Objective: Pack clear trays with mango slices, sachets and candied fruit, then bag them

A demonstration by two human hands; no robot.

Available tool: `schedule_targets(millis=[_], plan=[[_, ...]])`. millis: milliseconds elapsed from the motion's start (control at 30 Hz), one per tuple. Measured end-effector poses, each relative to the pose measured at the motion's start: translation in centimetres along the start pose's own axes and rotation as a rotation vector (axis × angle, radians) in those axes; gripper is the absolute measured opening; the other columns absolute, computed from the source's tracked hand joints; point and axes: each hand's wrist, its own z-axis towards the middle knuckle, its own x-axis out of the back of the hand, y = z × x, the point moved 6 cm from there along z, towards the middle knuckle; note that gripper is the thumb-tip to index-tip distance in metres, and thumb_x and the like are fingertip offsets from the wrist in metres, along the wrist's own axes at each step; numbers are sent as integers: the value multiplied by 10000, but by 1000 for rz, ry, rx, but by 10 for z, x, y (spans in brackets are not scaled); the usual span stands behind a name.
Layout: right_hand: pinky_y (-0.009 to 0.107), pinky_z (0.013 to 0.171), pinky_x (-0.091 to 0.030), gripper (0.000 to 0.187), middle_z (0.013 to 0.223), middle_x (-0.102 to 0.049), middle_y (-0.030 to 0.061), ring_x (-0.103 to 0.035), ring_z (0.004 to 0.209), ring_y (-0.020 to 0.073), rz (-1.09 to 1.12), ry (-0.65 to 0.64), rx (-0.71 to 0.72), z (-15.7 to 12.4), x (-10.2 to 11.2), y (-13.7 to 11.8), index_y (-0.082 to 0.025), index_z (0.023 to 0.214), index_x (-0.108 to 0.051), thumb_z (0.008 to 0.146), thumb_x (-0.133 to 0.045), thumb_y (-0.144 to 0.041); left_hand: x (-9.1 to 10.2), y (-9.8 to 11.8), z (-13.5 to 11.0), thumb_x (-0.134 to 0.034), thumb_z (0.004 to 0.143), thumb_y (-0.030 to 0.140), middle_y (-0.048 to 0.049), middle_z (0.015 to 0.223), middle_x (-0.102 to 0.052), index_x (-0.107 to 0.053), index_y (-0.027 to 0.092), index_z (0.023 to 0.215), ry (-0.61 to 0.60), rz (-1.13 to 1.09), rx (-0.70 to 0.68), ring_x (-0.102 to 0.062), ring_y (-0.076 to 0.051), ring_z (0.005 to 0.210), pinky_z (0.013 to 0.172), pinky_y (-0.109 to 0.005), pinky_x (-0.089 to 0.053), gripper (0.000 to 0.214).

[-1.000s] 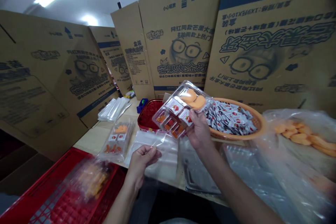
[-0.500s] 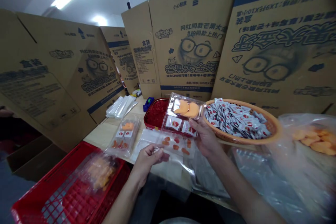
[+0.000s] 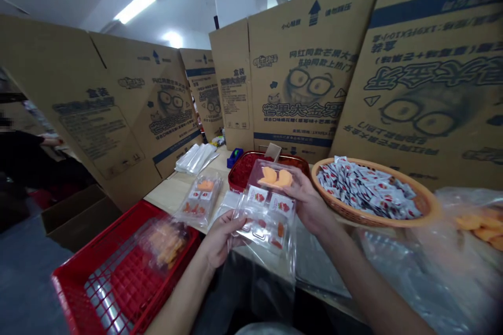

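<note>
Over the near edge of the table, left hand [image 3: 223, 235]: closed in a pinch on a clear bag [image 3: 271, 282], likely to steady the film; cannot tell whether also touching plastic beneath.
Clear bag: hanging loose below the edge, seemingly around the lower end of the tray.
Right hand [image 3: 308, 201]: gripping the filled tray [image 3: 271, 199] by its far right side, perhaps to leave the near end free.
Filled tray: held between both hands, tilted toward the camera; pale orange pieces at the far end, two sachets across the middle, reddish pieces nearest.
Red crate [image 3: 94, 246]: left of the left arm, holding a bag of orange pieces [image 3: 163, 243].
Second tray [image 3: 199, 199]: flat on the table, in clear wrap, left of the hands, well out of their way.
Orange basket [image 3: 346, 210]: heaped with sachets [image 3: 365, 188], right of the right hand, presumably for easy reach.
Red tin [image 3: 231, 180]: behind the held tray, partly hidden.
Blue tape dispenser [image 3: 234, 158]: just beside the tin.
Clear sleeves [image 3: 196, 158]: piled flat, farther left.
Cardboard panels [image 3: 306, 52]: standing behind everything, probably as a screen.
</note>
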Motion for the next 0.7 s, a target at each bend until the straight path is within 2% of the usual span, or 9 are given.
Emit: schedule_targets(millis=[100,167,267,367,467,633,700], plan=[[255,747,-499,667,1110,-612,-26,-606,929,152,-7,47,2,-1,-4,-1,-326,1180,-477,581,-735,-188,-1,0,-12,-719,636,307,-32,758,-658,-623,165,865,-6,-41,-12,-614,-125,624,573,-229,-478,285],[233,700,-495,594,1071,-623,-29,-610,877,141,-51,33,31,-5,-10,-4,-314,1133,-516,590,-731,-211,-2,1,-19,-716,642,299,-54,796,-667,-622,158,903,-30,-78,-37,-624,-141,642,610,-258,-489,311],[229,616,-467,409,884,-662,-13,-602,724,134,-186,-26,3,-19,-24,-3,-244,970,-605,583,-738,-266,-3,4,-29,-716,646,288,-67,798,-674,-626,141,894,-45,-122,-90,-629,-153,644,642,-283,-496,302],[238,610,-428,249,739,-655,-2,-563,657,128,-369,-116,-13,-37,-42,-2,-185,779,-655,593,-725,-335,-3,8,-42,-735,622,270,-63,801,-682,-630,139,912,-26,-151,-126,-634,-153,661,664,-274,-493,334],[260,638,-407,209,676,-632,3,-538,667,138,-574,-202,82,-57,-61,-6,-174,659,-670,630,-687,-380,-4,11,-56,-745,607,255,-55,796,-686,-633,141,924,-3,-178,-172,-632,-146,651,667,-270,-491,355],[307,723,-419,238,769,-641,36,-563,763,176,-806,-431,282,-85,-90,-9,-204,523,-648,679,-650,-384,-2,9,-75,-742,607,264,-44,749,-677,-638,140,839,12,-223,-251,-623,-138,632,637,-255,-481,283],[315,737,-428,202,799,-644,39,-569,783,181,-852,-556,330,-90,-99,-5,-221,553,-666,683,-654,-374,2,9,-78,-749,594,271,-41,751,-673,-638,142,837,30,-229,-292,-617,-136,635,640,-253,-473,297]])
